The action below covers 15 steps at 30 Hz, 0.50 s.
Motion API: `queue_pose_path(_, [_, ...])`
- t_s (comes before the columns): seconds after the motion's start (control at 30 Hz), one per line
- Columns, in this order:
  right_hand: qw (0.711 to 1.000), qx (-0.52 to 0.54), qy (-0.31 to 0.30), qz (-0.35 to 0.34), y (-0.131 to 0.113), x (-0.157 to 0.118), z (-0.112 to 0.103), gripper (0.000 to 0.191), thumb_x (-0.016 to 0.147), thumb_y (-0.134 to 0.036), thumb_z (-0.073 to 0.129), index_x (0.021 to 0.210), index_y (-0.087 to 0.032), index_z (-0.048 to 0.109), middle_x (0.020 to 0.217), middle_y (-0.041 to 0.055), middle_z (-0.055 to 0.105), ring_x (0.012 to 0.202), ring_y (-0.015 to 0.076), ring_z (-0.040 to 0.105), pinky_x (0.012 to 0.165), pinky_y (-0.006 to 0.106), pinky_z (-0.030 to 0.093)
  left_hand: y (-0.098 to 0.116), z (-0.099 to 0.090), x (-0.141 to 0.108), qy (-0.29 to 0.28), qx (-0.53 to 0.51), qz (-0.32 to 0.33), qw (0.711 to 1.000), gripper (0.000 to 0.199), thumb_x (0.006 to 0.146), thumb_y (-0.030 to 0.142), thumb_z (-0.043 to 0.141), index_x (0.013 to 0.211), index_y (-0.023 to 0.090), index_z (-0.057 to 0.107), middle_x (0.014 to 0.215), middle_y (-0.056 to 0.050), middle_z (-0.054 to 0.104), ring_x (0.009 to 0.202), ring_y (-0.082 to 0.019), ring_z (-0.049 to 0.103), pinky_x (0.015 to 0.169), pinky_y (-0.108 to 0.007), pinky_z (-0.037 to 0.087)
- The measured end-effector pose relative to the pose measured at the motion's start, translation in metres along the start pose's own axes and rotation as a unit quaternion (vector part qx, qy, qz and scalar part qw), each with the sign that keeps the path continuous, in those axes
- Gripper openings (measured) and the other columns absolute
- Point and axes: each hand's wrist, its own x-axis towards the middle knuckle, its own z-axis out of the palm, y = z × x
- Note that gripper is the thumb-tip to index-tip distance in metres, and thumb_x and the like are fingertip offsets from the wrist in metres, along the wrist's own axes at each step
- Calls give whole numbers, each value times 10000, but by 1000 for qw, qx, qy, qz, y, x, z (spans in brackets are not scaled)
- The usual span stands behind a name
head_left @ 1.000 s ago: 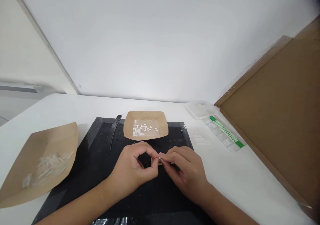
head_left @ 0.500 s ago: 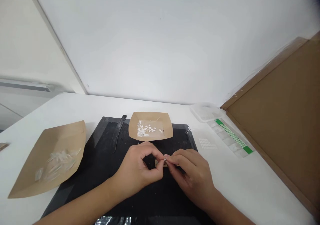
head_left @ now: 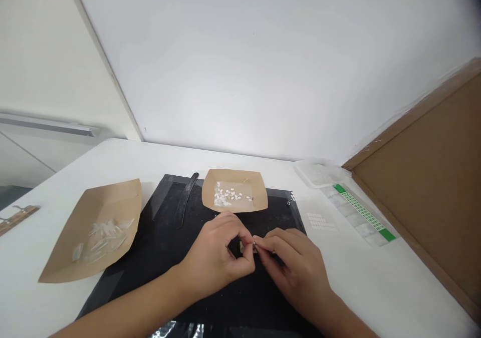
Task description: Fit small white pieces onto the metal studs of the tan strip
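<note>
My left hand (head_left: 225,253) and my right hand (head_left: 296,263) meet fingertip to fingertip over a black mat (head_left: 150,248). Both are closed in a pinch around something small, mostly hidden by the fingers. A small tan piece (head_left: 242,248) shows just beside the left fingertips; its shape is unclear. Beyond the hands, a brown paper tray (head_left: 259,193) holds small white pieces. A dark curved strip (head_left: 186,200) lies on the mat to the left of that tray.
A larger paper tray (head_left: 63,248) with clear plastic pieces is on the left. At right are a white sticker sheet (head_left: 321,222), a clear case with a green-edged label (head_left: 364,213), a clear container (head_left: 317,173) and a cardboard panel (head_left: 424,178). A wooden piece (head_left: 18,219) sits far left.
The view has shifted, so the trays, mat and hands appear farther right. More of the wooden piece shows at the left. Both hands keep their pinch.
</note>
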Motion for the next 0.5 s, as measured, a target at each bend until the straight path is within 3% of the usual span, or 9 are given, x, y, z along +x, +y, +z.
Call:
queue_pose_path(0.23, [1000,3,-7,5,0,-1,2,123,1032,-163,656,974,-214,753,762,0,718,643,155,626,624,314,421,0,0,0,-6,-1,-14,1000,128,738,64,646,777,179,684,772,-33,685,740,-160,656,470,-150,477])
queue_pose_path(0.5, [998,49,-27,26,-2,0,-1,135,1030,-159,645,1038,-228,762,809,6,742,681,154,654,651,295,467,-2,-5,3,-60,-63,-117,989,82,709,98,691,738,171,714,788,-16,736,680,-137,697,444,-126,463])
